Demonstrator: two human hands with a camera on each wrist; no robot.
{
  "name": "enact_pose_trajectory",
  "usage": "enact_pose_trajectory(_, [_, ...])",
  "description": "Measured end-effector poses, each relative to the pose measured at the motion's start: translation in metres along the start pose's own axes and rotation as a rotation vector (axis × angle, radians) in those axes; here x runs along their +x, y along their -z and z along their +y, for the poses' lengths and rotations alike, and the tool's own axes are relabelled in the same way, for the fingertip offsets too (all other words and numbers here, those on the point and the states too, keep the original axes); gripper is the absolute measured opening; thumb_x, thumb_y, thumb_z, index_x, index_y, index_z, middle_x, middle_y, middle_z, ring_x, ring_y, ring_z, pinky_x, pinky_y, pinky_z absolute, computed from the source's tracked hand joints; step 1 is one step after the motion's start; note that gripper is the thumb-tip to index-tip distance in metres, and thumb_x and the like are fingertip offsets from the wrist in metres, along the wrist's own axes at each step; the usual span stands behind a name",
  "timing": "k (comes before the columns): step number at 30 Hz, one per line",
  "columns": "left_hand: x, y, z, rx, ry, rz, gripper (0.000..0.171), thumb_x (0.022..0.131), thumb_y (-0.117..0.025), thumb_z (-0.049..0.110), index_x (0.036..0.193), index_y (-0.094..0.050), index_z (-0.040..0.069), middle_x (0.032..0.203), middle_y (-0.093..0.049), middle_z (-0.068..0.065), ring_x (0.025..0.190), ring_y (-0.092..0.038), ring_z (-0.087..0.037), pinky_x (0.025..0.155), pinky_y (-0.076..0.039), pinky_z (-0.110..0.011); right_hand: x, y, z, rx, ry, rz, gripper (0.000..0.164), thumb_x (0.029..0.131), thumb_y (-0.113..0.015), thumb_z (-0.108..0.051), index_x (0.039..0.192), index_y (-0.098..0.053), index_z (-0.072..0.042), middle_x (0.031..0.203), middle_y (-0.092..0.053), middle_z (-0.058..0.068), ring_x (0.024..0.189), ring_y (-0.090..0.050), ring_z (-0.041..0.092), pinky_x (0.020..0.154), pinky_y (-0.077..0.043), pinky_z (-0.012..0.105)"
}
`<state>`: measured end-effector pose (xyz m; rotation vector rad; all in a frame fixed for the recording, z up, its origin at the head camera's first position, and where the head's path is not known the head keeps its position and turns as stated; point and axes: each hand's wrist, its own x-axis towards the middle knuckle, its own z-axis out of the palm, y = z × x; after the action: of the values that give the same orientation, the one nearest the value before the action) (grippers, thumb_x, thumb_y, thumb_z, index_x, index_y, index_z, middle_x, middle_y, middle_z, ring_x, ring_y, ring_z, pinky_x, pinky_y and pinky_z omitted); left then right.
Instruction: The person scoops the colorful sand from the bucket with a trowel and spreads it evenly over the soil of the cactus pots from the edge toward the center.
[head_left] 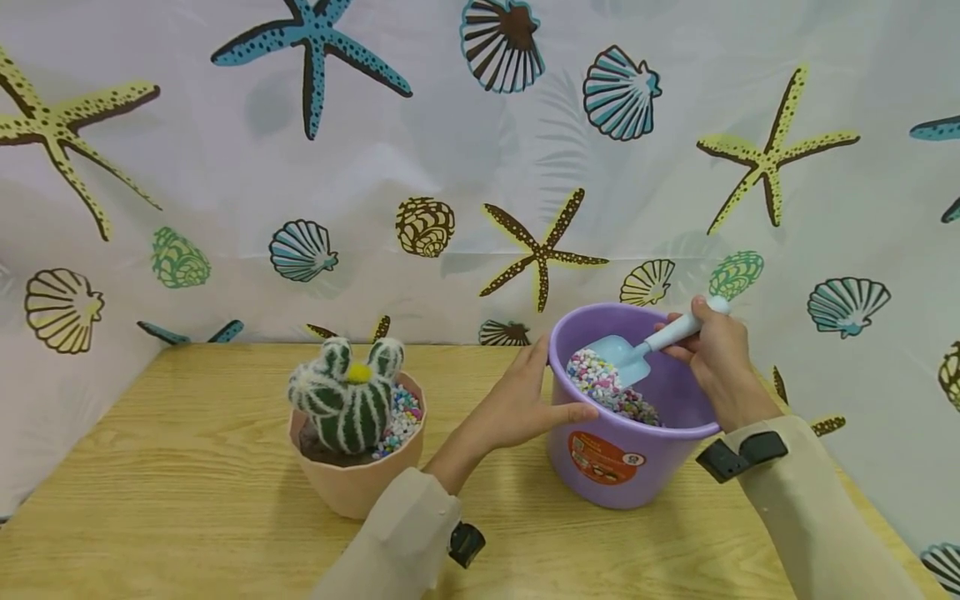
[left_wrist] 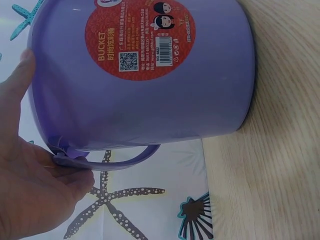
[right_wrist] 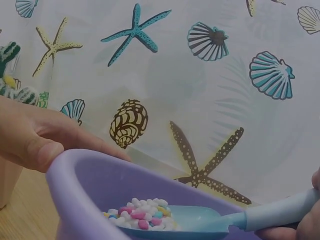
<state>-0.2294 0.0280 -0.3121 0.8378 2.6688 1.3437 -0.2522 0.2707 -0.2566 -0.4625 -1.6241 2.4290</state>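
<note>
A purple bucket [head_left: 667, 462] with a red round label stands on the table. My left hand [head_left: 517, 407] grips its left side, thumb on the near rim and fingers beside the handle [left_wrist: 120, 162]. Over the bucket's mouth, my right hand [head_left: 722, 358] holds a light blue toy shovel [head_left: 675, 331] by its handle. In the right wrist view, small white, pink, yellow and blue pebbles [right_wrist: 140, 215] lie heaped on the shovel's blade. More pebbles [head_left: 637, 408] show inside the bucket, low on its near side.
To the left stands a peach pot [head_left: 352, 487] with a fuzzy green-and-white cactus [head_left: 352, 417] in it, a yellow tuft on top. Colourful pebbles [head_left: 405, 417] fill part of the pot's right side. Behind the wooden table [head_left: 165, 467] hangs a cloth [head_left: 420, 158] printed with starfish and shells.
</note>
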Motion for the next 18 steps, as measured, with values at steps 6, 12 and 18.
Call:
enact_pose_trajectory(6, [0.0012, -0.0003, 0.0000, 0.019, -0.001, 0.002, 0.110, 0.076, -0.076, 0.049, 0.155, -0.007, 0.014, 0.156, -0.022, -0.015, 0.141, -0.030, -0.033, 0.110, -0.031, -0.053, -0.0019, 0.0017, -0.0017, 0.061, -0.015, -0.049, 0.047, 0.103, -0.035, -0.024, 0.145, -0.019, -0.008, 0.072, -0.062, 0.005, 0.060, -0.070, 0.018, 0.055, -0.057, 0.031])
enact_pose_trajectory(12, [0.0015, -0.0003, 0.0003, 0.018, 0.010, -0.002, 0.111, 0.076, -0.076, 0.049, 0.155, -0.007, 0.015, 0.157, -0.020, -0.014, 0.142, -0.027, -0.032, 0.110, -0.030, -0.054, -0.0030, 0.0024, -0.0022, 0.081, -0.026, -0.072, 0.052, 0.103, -0.033, -0.023, 0.150, -0.014, -0.010, 0.073, -0.063, 0.006, 0.061, -0.070, 0.020, 0.055, -0.058, 0.032])
enact_pose_trajectory(18, [0.0010, -0.0005, -0.0008, 0.023, 0.005, 0.002, 0.111, 0.076, -0.076, 0.049, 0.155, -0.007, 0.014, 0.157, -0.021, -0.014, 0.142, -0.027, -0.032, 0.110, -0.030, -0.053, -0.0023, 0.0010, -0.0018, 0.052, -0.052, -0.081, 0.055, 0.104, -0.031, -0.024, 0.152, -0.010, -0.010, 0.070, -0.064, 0.005, 0.060, -0.069, 0.019, 0.053, -0.057, 0.033])
